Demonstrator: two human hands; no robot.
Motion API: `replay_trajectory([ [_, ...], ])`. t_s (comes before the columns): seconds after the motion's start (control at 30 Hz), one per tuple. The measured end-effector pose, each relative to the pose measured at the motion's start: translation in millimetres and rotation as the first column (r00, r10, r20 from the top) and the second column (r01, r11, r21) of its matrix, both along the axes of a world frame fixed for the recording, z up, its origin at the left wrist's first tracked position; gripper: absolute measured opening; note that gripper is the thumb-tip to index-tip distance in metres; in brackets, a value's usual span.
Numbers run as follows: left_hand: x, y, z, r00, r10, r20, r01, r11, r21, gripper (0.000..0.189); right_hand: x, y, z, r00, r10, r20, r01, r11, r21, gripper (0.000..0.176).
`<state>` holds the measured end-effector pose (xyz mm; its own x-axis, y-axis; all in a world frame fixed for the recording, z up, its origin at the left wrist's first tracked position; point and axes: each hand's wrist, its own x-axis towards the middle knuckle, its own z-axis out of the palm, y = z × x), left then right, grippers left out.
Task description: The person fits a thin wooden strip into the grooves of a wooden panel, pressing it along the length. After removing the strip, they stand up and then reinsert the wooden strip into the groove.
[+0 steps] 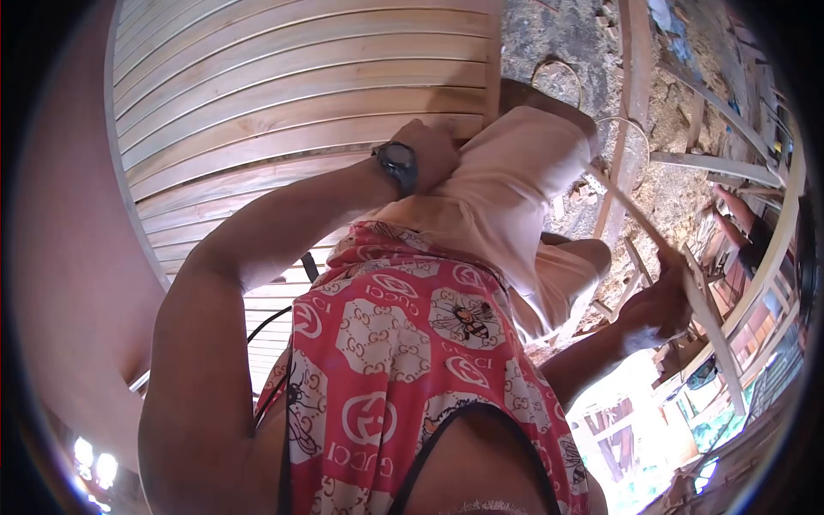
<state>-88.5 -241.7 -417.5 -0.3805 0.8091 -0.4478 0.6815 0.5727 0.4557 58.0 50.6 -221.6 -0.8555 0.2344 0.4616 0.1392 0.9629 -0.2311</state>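
My left hand (432, 153), with a dark watch (396, 163) on its wrist, lies by my thigh at the edge of a slatted wooden panel (300, 103). Its fingers look curled in, and whatever they may hold is hidden. Out to the right, my right hand (665, 300) is closed around a long, thin wooden strip (631, 206). The strip runs at a slant from beside my knee, through the hand and down to the lower right.
A wooden beam (633, 69) crosses the ground, which is strewn with shavings (678, 129). More timber (721, 165) lies at the right, where part of another person (738, 215) shows. A large smooth brown surface (77, 223) fills the far left.
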Motion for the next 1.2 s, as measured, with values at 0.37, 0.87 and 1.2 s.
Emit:
replay_trajectory([
  [0.37, -6, 0, 31, 0.983, -0.138, -0.122, 0.128, 0.988, -0.085, 0.049, 190, 58, -47, 0.905, -0.417, -0.084, 0.374, 0.873, -0.313, 0.088],
  [0.87, 15, 2, 4, 0.981, 0.185, -0.052, -0.188, 0.868, -0.459, 0.098, 42, 238, -101, 0.955, 0.288, -0.072, -0.296, 0.907, -0.3, 0.088],
  [1.2, 33, -13, -8, 0.931, 0.324, -0.165, -0.362, 0.869, -0.336, 0.084, -2, 119, -124, 0.936, 0.284, -0.209, -0.261, 0.16, -0.952, 0.014],
])
